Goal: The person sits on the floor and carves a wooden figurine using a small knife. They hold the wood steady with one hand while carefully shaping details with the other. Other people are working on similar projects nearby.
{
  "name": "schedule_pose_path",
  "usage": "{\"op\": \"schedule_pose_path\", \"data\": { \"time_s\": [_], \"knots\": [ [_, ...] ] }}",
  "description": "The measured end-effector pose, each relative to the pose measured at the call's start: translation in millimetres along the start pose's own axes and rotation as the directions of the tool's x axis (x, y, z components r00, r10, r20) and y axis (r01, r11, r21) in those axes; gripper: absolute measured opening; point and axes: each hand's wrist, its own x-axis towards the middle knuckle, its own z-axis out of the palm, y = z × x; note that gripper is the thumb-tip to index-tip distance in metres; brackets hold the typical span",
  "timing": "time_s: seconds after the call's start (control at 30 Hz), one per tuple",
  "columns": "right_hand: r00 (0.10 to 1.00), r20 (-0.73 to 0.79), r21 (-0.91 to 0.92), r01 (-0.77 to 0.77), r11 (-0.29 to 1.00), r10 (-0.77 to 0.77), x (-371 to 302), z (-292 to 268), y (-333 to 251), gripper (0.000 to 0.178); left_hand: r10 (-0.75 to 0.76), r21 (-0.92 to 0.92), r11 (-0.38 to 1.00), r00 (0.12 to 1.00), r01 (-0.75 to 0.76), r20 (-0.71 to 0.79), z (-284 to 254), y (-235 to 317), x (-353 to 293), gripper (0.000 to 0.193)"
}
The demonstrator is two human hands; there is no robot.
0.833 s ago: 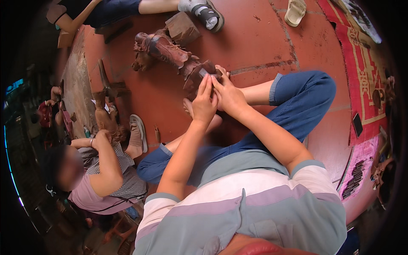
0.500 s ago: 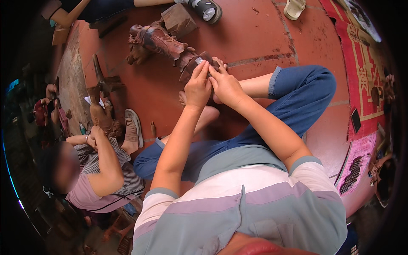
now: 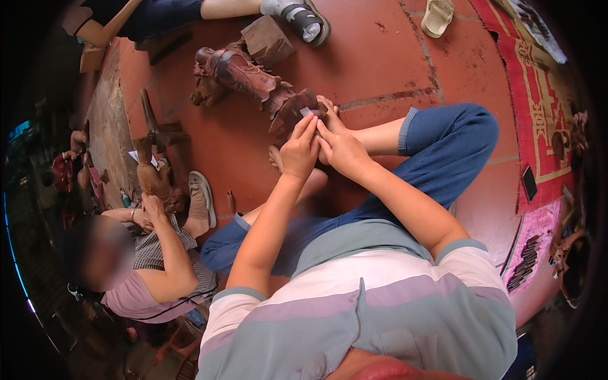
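A reddish-brown carved wooden statue (image 3: 244, 75) of a robed figure lies on the tiled floor, its base (image 3: 292, 114) toward me between my bare feet. My left hand (image 3: 299, 152) is closed, fingertips pinched together at the base's end. Right at those tips sits a small pale flat piece (image 3: 306, 111), too small to name. My right hand (image 3: 345, 151) is closed beside it, its fingertips meeting the left ones. Whatever the right fingers hold is hidden. My feet flank the statue's base.
A rough wooden block (image 3: 267, 41) stands behind the statue. A person (image 3: 152, 266) sits at left by another wooden carving (image 3: 152, 174); another person's sandalled foot (image 3: 307, 22) is at the top. To the right are a red patterned mat (image 3: 538, 114), a phone (image 3: 529, 183) and several tools (image 3: 525, 263) on pink cloth.
Both hands and the pale piece sit slightly nearer to me against the base. The whole view has shifted a little downward. The person at left has leaned slightly.
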Motion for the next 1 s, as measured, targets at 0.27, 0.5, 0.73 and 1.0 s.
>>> {"op": "schedule_pose_path", "data": {
  "time_s": [0.27,0.5,0.73,1.0],
  "knots": [
    [0.993,-0.101,-0.079,0.056,0.995,-0.064,8.6,-3.2,-4.7,0.043,0.002,-0.127,0.992,0.990,-0.020,-0.144,-4.7,0.1,21.4,0.041],
    [0.995,0.068,-0.005,-0.072,0.997,0.072,3.2,-12.3,-15.6,0.042,0.062,-0.071,0.995,0.990,-0.071,-0.123,-4.8,-3.4,5.4,0.040],
    [0.988,0.113,-0.011,-0.106,0.994,0.107,-15.4,7.9,-7.6,0.046,0.061,-0.004,0.998,0.994,-0.062,-0.091,2.0,-2.3,-9.1,0.040],
    [0.971,-0.185,0.066,0.166,0.984,-0.151,-12.0,5.7,12.5,0.046,0.078,-0.001,0.997,0.995,-0.078,-0.063,-3.0,0.7,1.8,0.039]
  ]
}}
